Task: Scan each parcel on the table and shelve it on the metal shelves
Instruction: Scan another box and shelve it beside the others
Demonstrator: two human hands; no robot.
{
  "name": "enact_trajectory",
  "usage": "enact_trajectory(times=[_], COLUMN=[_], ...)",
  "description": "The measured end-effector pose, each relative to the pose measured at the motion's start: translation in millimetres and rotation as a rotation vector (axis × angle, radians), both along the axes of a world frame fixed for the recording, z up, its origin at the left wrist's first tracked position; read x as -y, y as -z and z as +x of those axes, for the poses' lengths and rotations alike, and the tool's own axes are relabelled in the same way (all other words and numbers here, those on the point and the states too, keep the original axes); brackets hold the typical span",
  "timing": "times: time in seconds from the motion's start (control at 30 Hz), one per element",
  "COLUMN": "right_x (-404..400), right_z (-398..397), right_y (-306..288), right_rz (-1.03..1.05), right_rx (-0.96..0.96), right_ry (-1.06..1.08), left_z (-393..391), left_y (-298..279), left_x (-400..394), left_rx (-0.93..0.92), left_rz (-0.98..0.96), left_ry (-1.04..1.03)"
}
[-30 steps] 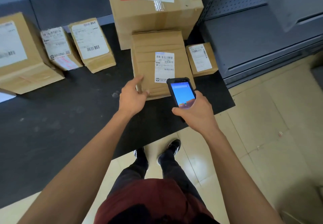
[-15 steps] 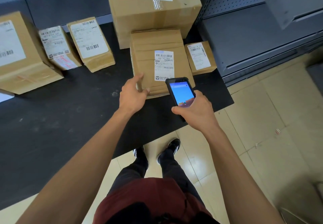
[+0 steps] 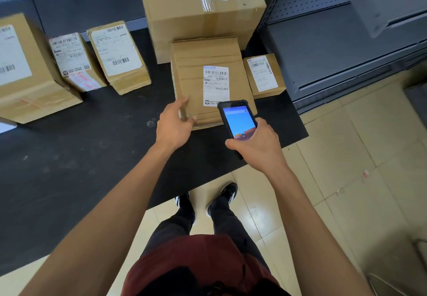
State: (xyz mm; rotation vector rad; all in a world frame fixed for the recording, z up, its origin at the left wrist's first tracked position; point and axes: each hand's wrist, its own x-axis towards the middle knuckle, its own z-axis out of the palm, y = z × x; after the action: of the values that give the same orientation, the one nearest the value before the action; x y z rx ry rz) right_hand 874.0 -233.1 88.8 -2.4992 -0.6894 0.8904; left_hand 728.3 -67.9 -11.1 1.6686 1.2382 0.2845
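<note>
The task looks barely begun: six brown cardboard parcels sit on the black counter (image 3: 92, 157), and the grey metal shelves (image 3: 323, 48) at right show nothing shelved in their visible part. The left hand (image 3: 173, 124) curls its grip over the near corner of the flat brown label-topped parcel (image 3: 196, 71), resting at the counter's right end. The right hand (image 3: 256, 145) grips a black handheld scanner (image 3: 238, 120) just above that parcel's white barcode label (image 3: 216, 83). Scanning seems underway; shelving remains.
</note>
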Motion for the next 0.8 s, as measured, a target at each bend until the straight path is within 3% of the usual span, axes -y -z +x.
enact_trajectory(times=[0.3, 0.8], right_x=[-7.4, -52.6], right_z=[-15.4, -117.8], right_y=[8.4, 70.1], right_rz=[0.008, 0.166], right_rx=[0.022, 0.061], right_ry=[-0.052, -0.314], left_z=[-27.9, -143.3], left_y=[-3.6, -19.6], left_x=[1.7, 1.1], left_rx=[-0.099, -0.105], left_rz=[0.137, 0.118], left_ry=[0.234, -0.157])
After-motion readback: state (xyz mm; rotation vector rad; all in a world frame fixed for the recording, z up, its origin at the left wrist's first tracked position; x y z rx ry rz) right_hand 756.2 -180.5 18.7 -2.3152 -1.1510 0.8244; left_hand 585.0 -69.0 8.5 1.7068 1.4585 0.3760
